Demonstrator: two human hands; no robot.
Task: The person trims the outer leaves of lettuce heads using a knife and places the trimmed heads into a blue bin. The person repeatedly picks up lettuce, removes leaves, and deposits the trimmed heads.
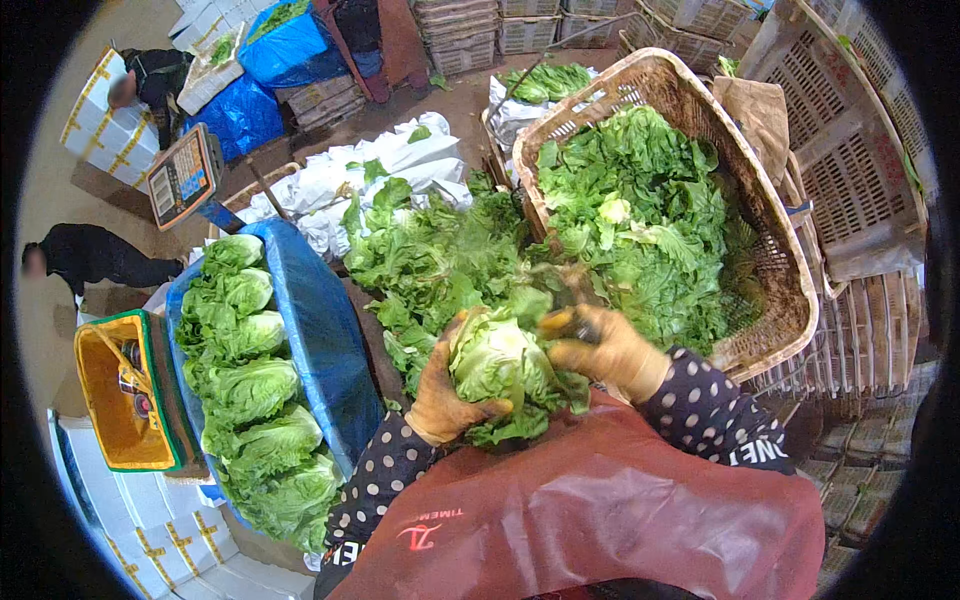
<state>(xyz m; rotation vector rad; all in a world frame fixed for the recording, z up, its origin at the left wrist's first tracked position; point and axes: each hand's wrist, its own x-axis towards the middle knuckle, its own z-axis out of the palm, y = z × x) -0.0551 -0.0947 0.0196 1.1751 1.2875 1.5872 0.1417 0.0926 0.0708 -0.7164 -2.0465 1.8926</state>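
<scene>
A pale green lettuce head (499, 356) rests in my left hand (442, 390), gloved in stained yellow-orange; its thumb and fingers wrap the left side. Close to the right side of that head is my right hand (607, 349), in a matching glove. Its fingers are bent and blurred, with something dark between them that I cannot make out. Above the right hand, a brownish blur hides part of the leaves. Loose green leaves (442, 255) lie heaped beyond my hands. To the right, a dirty plastic crate (780, 255) holds many lettuce leaves (637, 217).
Lettuce heads (259, 382) line a container with a blue plastic liner (322, 337) on the left. Beside it stand a yellow-orange bin (112, 405) and a weighing scale (182, 176). White wrapped bundles (382, 169) lie beyond. Two people (105, 255) are at left; stacked crates (847, 142) rise at right.
</scene>
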